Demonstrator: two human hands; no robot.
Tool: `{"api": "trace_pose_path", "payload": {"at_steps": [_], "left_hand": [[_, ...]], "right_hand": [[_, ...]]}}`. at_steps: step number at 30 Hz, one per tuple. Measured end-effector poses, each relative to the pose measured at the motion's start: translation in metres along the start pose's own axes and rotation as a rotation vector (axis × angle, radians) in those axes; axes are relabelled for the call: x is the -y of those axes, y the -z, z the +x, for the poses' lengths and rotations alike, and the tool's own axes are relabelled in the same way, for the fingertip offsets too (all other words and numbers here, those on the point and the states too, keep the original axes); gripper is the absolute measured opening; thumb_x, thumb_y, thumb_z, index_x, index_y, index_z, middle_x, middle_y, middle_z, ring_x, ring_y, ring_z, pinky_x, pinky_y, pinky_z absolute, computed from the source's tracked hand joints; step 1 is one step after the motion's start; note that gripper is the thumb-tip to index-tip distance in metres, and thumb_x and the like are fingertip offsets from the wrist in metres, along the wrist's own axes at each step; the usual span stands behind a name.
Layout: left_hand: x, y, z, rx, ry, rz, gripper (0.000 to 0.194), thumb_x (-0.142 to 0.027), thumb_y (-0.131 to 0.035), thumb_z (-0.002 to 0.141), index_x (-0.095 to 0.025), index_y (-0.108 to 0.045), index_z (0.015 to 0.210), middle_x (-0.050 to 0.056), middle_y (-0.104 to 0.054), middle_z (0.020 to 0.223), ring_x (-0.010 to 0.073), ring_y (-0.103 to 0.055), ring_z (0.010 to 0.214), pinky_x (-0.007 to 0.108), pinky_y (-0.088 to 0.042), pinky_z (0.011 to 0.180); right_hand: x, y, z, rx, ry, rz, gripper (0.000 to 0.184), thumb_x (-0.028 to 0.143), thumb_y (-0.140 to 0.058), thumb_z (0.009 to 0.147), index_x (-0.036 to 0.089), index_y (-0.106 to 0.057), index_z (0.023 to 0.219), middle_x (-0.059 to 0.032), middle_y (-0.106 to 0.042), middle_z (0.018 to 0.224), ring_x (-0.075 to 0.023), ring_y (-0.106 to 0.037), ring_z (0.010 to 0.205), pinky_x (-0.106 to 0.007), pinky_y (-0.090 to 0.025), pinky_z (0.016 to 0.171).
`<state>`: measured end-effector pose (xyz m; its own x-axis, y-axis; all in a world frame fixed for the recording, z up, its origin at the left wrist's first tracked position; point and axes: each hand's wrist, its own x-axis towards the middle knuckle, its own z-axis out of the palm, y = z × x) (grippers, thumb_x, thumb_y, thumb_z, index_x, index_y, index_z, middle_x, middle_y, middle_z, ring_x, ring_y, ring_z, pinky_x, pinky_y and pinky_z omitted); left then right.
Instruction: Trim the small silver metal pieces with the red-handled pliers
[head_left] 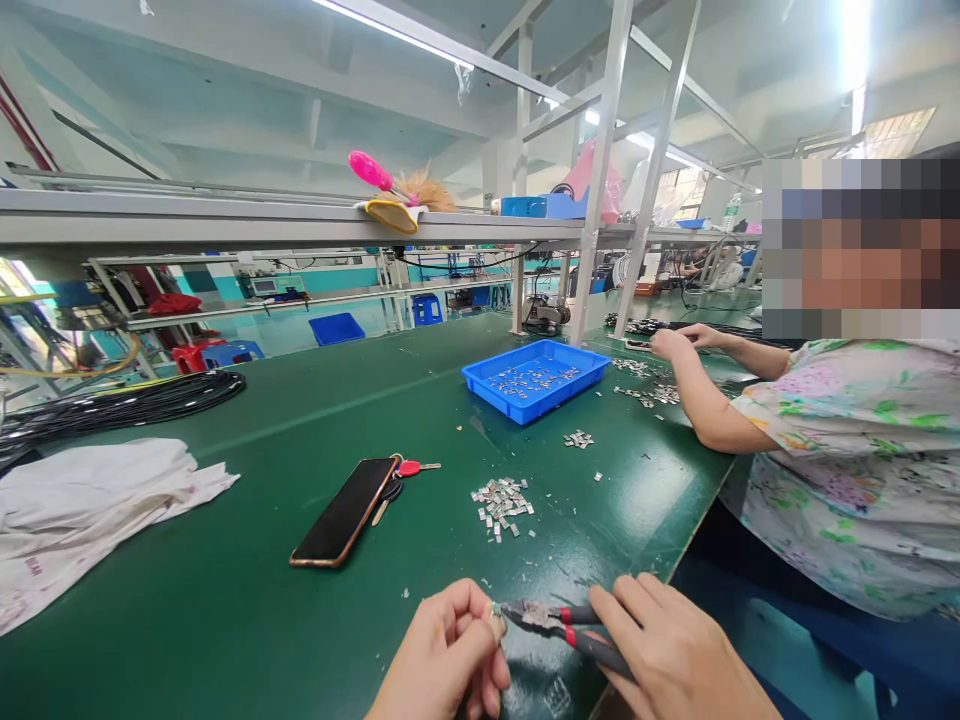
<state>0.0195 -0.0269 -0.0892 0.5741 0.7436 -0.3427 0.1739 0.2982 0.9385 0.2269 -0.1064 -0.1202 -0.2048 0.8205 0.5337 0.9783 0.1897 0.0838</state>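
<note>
One metal piece (496, 608) sits half-hidden in the left hand (442, 655).

Bright, even light falls from overhead fluorescent tubes (420, 30) and a far window (892, 135), glaring white near the top edge and sheening the green table (300, 420). Shadows stay faint beneath the pliers (562, 628). The wide lens bows the shelf frame (600, 170) toward the edges

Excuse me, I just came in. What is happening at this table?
A person's right hand grips red-handled pliers while the left hand holds a small metal piece at their tip. A pile of similar pieces lies on the green workbench. A co-worker's hands work beside a blue tray.
</note>
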Motion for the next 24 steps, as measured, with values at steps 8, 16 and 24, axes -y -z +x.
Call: {"api": "trace_pose_path", "payload": {"at_steps": [8,16,24], "left_hand": [[0.012,0.003,0.010,0.024,0.008,-0.060,0.054,-0.064,-0.068,0.058,-0.018,-0.042,0.068,-0.002,-0.054,0.047,0.0036,-0.038,0.036,0.015,-0.024,0.039],[0.009,-0.001,0.007,-0.050,-0.025,0.060,0.052,-0.066,-0.062,0.062,-0.018,-0.042,0.069,-0.001,-0.054,0.047,0.0059,-0.043,0.037,0.017,-0.030,0.040],[0.011,-0.001,0.006,-0.065,-0.043,0.111,0.045,-0.060,-0.059,0.067,-0.018,-0.041,0.070,0.000,-0.056,0.050,0.0067,-0.045,0.038,0.016,-0.027,0.038]], "right_hand": [[-0.004,0.001,0.009,0.498,-0.246,0.399,0.026,0.043,-0.046,0.087,0.024,-0.060,0.076,0.0006,-0.063,0.073,-0.0145,-0.060,0.067,-0.024,-0.042,0.059],[0.001,0.007,0.008,-0.161,0.044,-0.066,0.024,0.033,-0.042,0.085,0.019,-0.058,0.095,-0.0052,-0.058,0.075,-0.0191,-0.057,0.065,-0.030,-0.047,0.055],[0.004,0.001,0.005,-0.030,0.035,-0.011,0.012,0.031,-0.055,0.078,0.021,-0.060,0.084,-0.0015,-0.058,0.068,-0.0188,-0.059,0.058,-0.030,-0.047,0.049]]}}
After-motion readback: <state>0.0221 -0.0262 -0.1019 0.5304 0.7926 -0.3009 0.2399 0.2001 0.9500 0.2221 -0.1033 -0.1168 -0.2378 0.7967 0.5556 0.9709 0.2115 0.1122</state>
